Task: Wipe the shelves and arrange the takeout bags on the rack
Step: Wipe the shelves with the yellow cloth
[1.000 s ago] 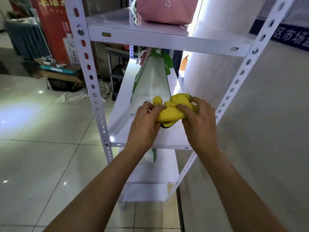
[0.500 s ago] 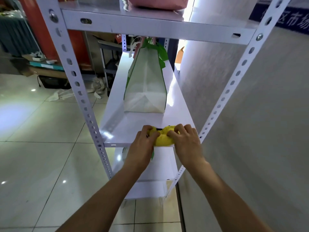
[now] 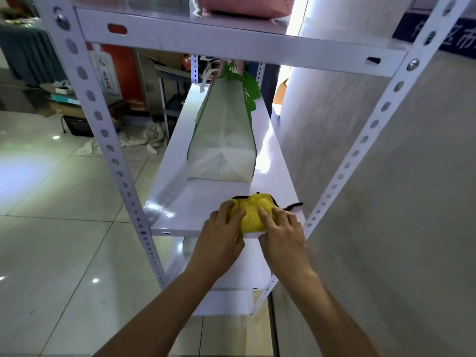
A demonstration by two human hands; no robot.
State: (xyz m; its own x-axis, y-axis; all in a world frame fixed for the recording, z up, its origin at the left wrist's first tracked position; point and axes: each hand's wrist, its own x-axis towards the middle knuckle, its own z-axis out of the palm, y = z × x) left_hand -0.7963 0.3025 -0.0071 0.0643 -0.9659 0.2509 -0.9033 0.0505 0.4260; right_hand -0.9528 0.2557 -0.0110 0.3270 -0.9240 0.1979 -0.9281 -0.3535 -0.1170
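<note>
Here both hands — left hand [image 3: 221,233], right hand [image 3: 280,233] — press a bunched yellow cloth [image 3: 251,212] onto the near edge of the middle shelf [image 3: 180,202], fingers curled over it, probably to gather it for wiping. The green-trimmed bag [image 3: 222,140] stands farther back — clear of the cloth.

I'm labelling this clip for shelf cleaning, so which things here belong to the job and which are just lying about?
Part of the job:
- yellow cloth, bunched under the left hand and right hand
- middle shelf of the white rack
- green-trimmed bag standing on it
- pink bag on the shelf above

Just lying about:
- crumpled white material on the floor
- cardboard boxes behind the rack
</note>
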